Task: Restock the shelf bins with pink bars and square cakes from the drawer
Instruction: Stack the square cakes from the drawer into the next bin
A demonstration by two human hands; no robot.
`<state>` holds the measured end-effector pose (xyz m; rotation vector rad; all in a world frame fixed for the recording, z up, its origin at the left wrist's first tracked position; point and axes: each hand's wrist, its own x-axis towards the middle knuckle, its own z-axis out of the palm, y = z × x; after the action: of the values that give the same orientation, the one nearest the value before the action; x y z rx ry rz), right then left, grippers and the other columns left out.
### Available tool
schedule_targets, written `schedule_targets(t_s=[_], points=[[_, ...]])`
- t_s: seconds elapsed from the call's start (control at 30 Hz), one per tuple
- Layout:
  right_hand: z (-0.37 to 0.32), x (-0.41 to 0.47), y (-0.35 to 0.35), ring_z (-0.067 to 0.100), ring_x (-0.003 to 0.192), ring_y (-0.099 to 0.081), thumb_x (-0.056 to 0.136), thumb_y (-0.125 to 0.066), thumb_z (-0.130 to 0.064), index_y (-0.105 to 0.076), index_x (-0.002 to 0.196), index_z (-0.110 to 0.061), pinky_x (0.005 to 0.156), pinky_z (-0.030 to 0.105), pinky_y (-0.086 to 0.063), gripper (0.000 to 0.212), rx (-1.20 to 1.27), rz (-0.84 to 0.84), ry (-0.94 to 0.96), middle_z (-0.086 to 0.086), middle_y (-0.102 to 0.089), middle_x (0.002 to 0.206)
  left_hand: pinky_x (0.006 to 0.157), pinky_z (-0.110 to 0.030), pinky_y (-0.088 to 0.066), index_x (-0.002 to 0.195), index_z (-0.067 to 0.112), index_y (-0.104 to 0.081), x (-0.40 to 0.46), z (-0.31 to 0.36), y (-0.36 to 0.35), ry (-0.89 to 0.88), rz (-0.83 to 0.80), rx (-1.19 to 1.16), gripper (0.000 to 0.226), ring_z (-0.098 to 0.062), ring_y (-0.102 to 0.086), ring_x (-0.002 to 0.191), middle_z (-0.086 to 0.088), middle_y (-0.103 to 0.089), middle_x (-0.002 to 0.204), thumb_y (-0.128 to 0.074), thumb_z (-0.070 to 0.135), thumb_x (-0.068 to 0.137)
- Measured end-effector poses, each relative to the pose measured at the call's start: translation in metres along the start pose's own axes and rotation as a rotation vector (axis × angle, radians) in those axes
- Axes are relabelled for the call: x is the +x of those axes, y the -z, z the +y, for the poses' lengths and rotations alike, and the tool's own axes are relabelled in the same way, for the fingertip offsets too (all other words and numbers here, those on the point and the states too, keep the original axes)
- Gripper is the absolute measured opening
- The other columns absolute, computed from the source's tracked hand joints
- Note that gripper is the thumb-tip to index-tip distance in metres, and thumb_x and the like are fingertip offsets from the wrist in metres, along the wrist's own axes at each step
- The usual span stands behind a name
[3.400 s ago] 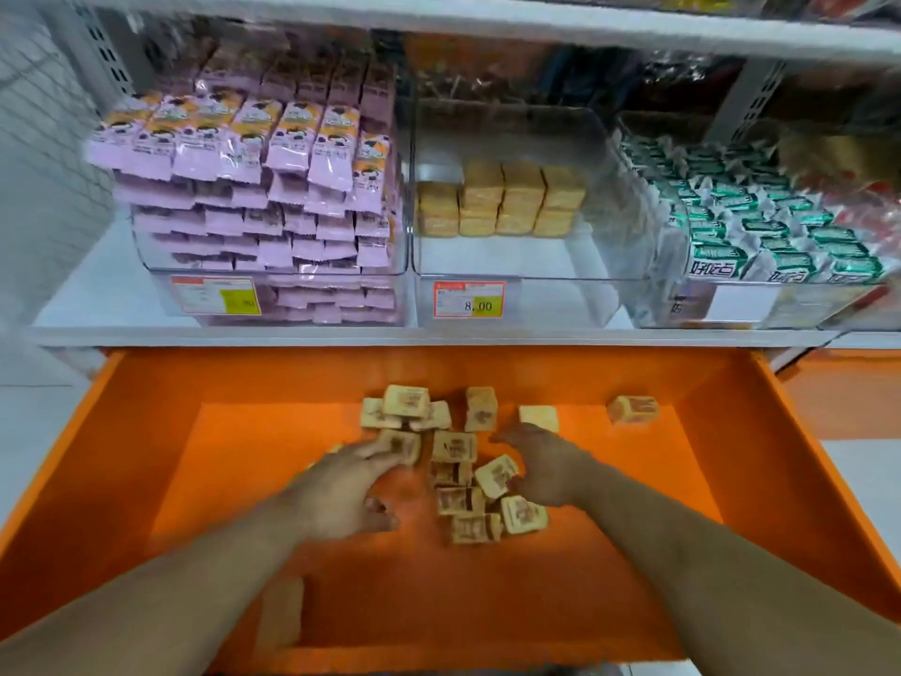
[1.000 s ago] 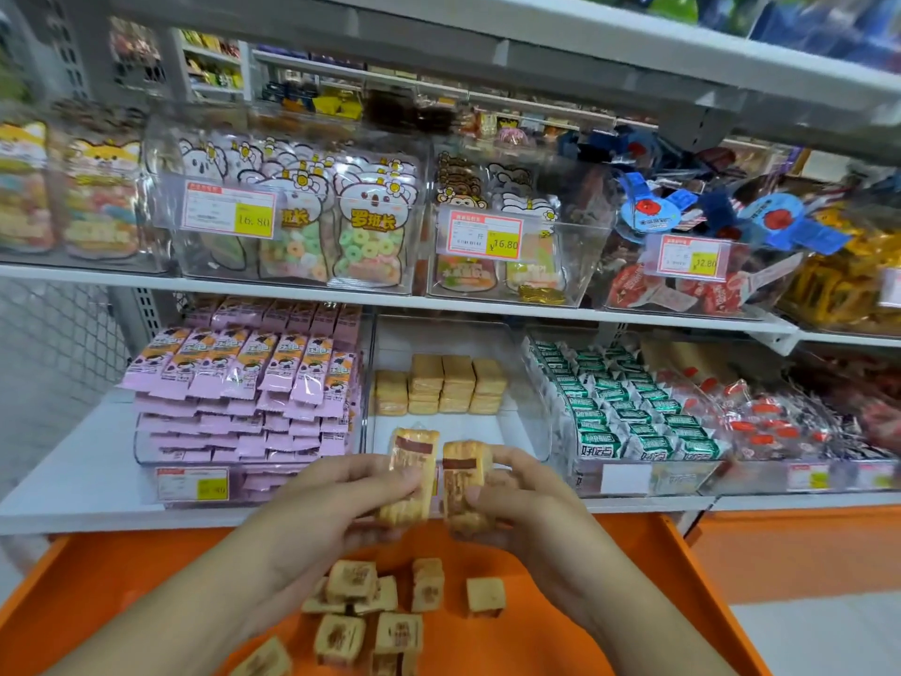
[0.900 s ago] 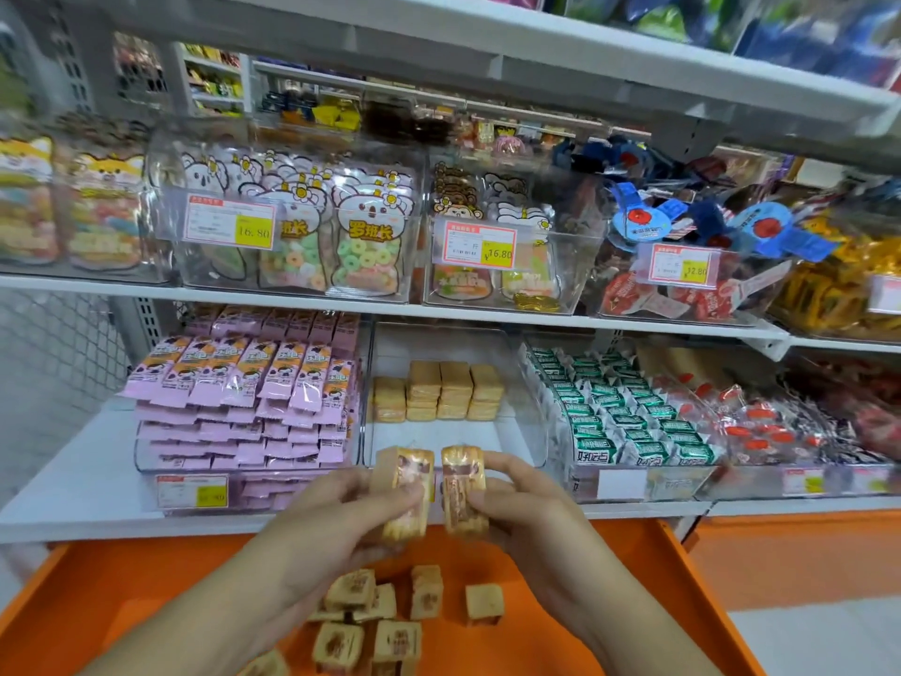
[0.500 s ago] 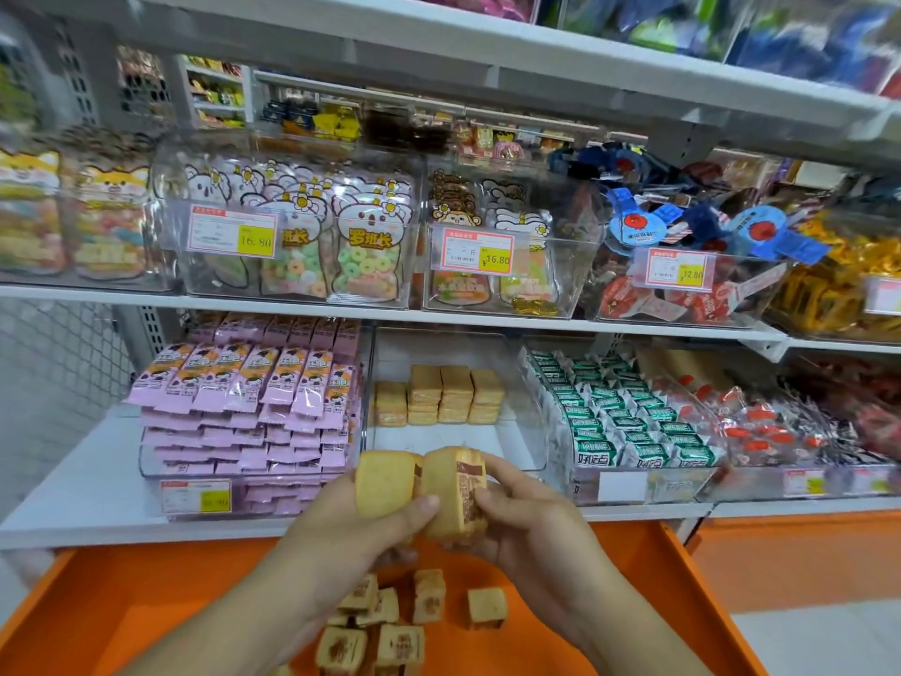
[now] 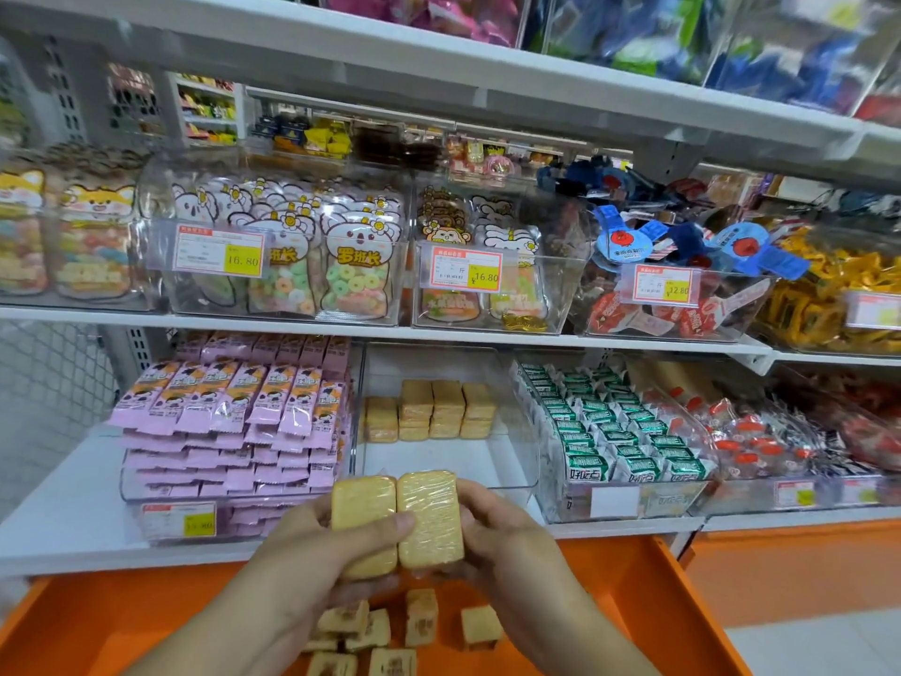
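Restocking part done: pink bars bin (image 5: 234, 431) centre left full; cake bin (image 5: 439, 461) mid-frame sparse. Left hand (image 5: 312, 558) and right hand (image 5: 507, 534) each curled round one square cake (image 5: 429, 514), lower centre. More cakes (image 5: 390, 631) left in drawer (image 5: 648, 602).

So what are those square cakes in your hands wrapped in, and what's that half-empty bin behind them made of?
The square cakes look sealed in thin clear plastic film: glossy, with fine wrinkles over the yellow crust. The bin looks like rigid clear plastic, perhaps acrylic: you see the stacked cakes straight through its walls. The left hand and right hand grip one cake each.
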<state>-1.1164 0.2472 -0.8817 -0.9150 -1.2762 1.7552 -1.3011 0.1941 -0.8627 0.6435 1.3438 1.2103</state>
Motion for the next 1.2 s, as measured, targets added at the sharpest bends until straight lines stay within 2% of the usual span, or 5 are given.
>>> schedule_targets(t_s=[0.2, 0.37, 0.67, 0.8, 1.2], points=[[-0.011, -0.007, 0.007, 0.018, 0.105, -0.067, 0.087, -0.061, 0.005, -0.064, 0.132, -0.046, 0.088, 0.037, -0.059, 0.068, -0.476, 0.070, 0.228, -0.014, -0.063, 0.127, 0.082, -0.047, -0.063, 0.113, 0.010, -0.073, 0.002, -0.002, -0.001, 0.000, 0.004, 0.027, 0.049, -0.034, -0.078, 0.090, -0.013, -0.080, 0.098, -0.093, 0.013, 0.068], [-0.011, -0.011, 0.005, -0.002, 0.134, -0.044, 0.083, -0.084, -0.035, -0.040, 0.151, -0.041, 0.106, 0.017, -0.041, 0.081, -1.032, -0.042, 0.368, -0.032, -0.039, 0.145, 0.080, -0.045, -0.064, 0.113, 0.011, -0.074, 0.003, -0.004, -0.001, -0.007, -0.012, 0.040, 0.046, -0.031, -0.078, 0.092, -0.011, -0.080, 0.101, -0.092, 0.014, 0.072], [-0.011, 0.018, 0.010, -0.013, 0.115, -0.046, 0.076, -0.092, -0.029, -0.044, 0.131, -0.047, 0.089, 0.008, -0.042, 0.075, -1.056, 0.088, 0.306, -0.038, -0.038, 0.127, 0.103, -0.055, -0.055, 0.118, 0.005, -0.070, 0.009, 0.005, 0.011, 0.027, -0.050, 0.011, 0.034, -0.036, -0.074, 0.093, -0.018, -0.079, 0.103, -0.079, 0.006, 0.085], [-0.016, 0.058, 0.010, -0.008, 0.111, -0.049, 0.076, -0.093, -0.027, -0.048, 0.134, -0.038, 0.088, 0.006, -0.041, 0.074, -1.075, 0.137, 0.318, -0.029, -0.039, 0.124, 0.108, -0.061, -0.048, 0.123, 0.001, -0.065, 0.024, 0.004, 0.021, 0.080, -0.049, 0.018, 0.037, -0.050, -0.070, 0.106, -0.025, -0.076, 0.108, -0.071, -0.006, 0.088], [0.004, 0.260, 0.002, 0.030, 0.140, -0.048, 0.073, -0.092, -0.042, -0.043, 0.156, -0.018, 0.110, 0.031, -0.043, 0.099, -1.398, 0.090, 0.279, 0.009, -0.053, 0.151, 0.088, -0.047, -0.063, 0.115, 0.007, -0.071, 0.060, -0.011, 0.032, 0.092, 0.008, -0.009, 0.036, -0.032, -0.077, 0.095, -0.013, -0.080, 0.100, -0.082, 0.001, 0.082]])
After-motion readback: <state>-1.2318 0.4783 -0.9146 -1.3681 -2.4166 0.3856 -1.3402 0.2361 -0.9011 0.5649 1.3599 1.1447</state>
